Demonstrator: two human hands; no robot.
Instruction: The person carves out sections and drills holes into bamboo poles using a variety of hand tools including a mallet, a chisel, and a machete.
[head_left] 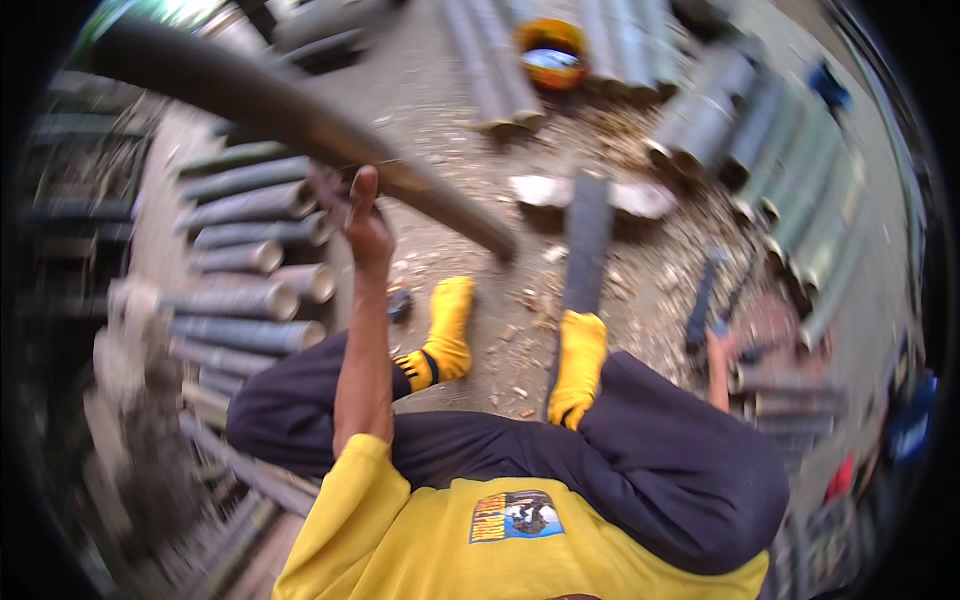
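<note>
My left hand [368, 228] is raised, its fingers around a long, thick bamboo pole [290, 112] and its thumb pointing up. The pole slants from the upper left down to the right, its lower end just above the ground near my left foot. Low at the right, my right hand [719, 348] reaches to the ground beside a dark, long tool [702, 300]. A bit of blue shows at its fingertips, but blur hides whether they grip anything. My right foot, in a yellow sock [580, 360], rests on the near end of a dark flat board [588, 235].
Cut bamboo tubes [255, 300] lie in a row at the left; more bamboo tubes [820, 200] lie at the right and far side. An orange bucket [552, 52] stands among the far ones. A pale block [640, 198] lies under the board. Wood chips [620, 285] litter the ground.
</note>
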